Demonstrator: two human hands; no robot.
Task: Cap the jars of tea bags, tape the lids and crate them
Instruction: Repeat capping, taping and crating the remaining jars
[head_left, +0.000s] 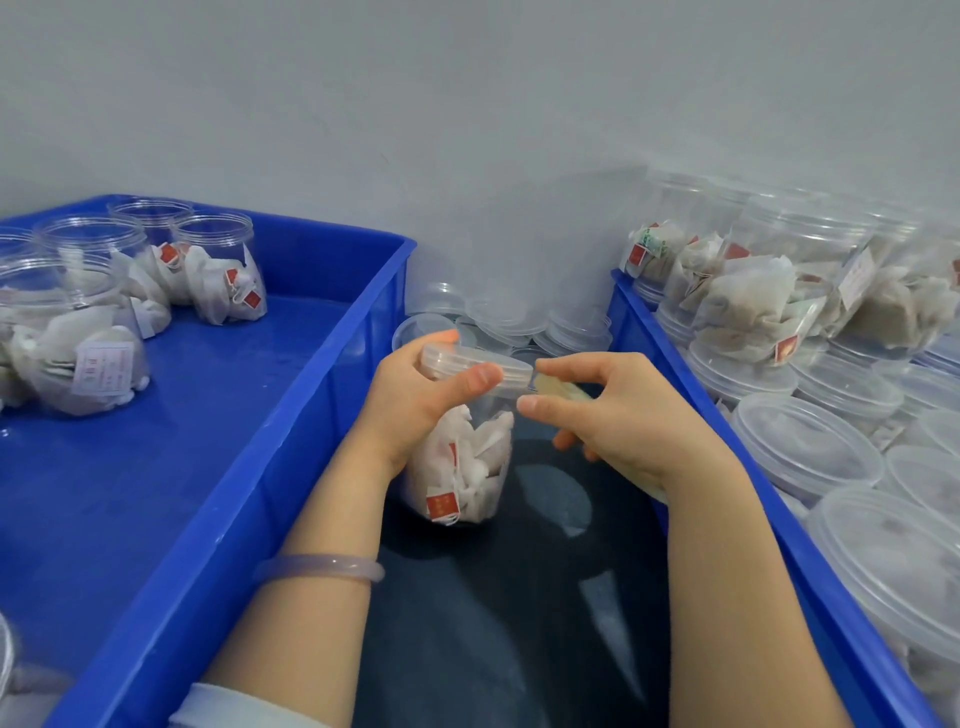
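Taping the lid now.
My left hand (415, 400) clamps the capped jar (460, 467); right hand (618, 415) pinches tape (558, 387) — next, wrap the lid (475, 364) seam.

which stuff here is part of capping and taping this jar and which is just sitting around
In use:
- jar of tea bags, in left hand
- its lid
- tape strip, in right hand

Just sitting:
- uncapped jars in left crate
- spare lids
- capped jars, right crate
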